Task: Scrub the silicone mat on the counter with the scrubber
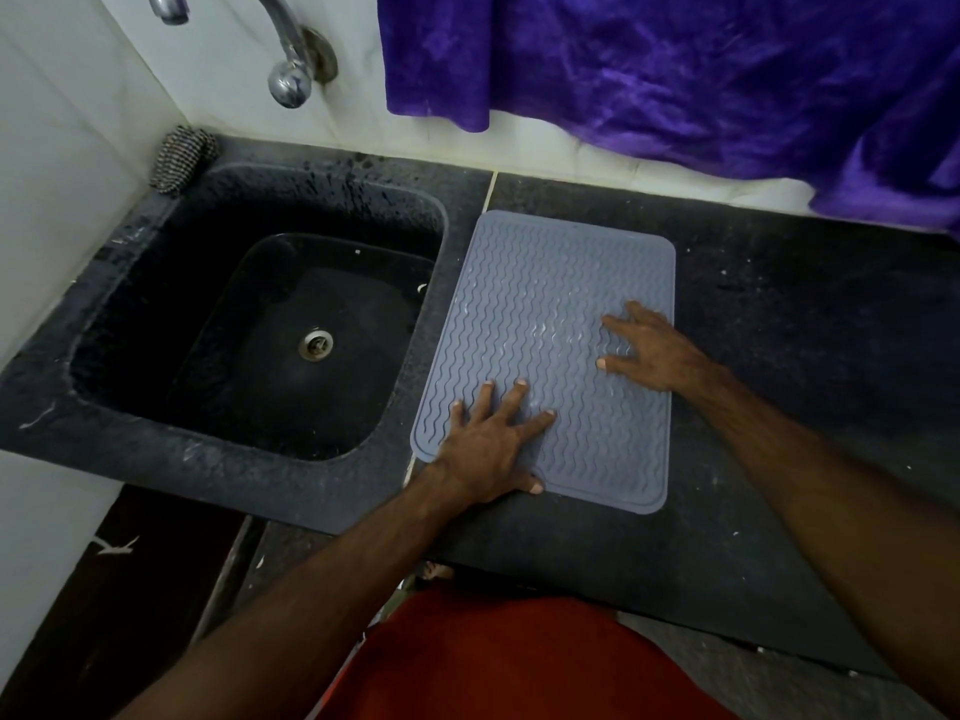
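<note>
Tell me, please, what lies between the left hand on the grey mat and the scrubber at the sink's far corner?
In the head view, only the black sink basin separates the left hand from the knobbly scrubber.

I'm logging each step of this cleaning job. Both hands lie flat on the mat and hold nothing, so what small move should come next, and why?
Probably the left hand should lift off the silicone mat and reach for the scrubber, which leans at the sink's far left corner. Neither hand holds it, and the right hand, flat on the mat, can keep it steady.
</note>
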The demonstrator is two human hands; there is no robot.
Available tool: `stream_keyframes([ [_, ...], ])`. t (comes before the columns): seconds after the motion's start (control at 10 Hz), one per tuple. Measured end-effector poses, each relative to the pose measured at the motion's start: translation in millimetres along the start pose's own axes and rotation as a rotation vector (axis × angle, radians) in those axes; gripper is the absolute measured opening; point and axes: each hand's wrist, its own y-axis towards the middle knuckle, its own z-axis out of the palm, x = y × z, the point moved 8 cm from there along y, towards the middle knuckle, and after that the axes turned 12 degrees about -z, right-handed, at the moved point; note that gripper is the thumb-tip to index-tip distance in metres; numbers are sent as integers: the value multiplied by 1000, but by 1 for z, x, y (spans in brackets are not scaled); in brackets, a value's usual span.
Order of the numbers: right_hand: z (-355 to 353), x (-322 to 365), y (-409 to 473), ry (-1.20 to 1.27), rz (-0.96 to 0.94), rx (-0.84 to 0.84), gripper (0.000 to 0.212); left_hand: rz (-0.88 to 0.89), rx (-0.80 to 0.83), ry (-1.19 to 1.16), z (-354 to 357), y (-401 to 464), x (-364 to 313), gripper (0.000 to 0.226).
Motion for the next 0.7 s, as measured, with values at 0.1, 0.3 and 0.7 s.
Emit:
stream_keyframes([
  [0.1, 0, 0, 0, 1, 2, 7, 74, -2, 6, 2, 1, 0, 0, 98],
  [0.3, 0, 2, -1, -2, 1, -7, 74, 3, 16, 1, 0, 0, -1, 98],
  [0.7, -41, 23, -12, -24, 8, -275, 65, -166, -234, -177, -68, 6, 11, 84],
])
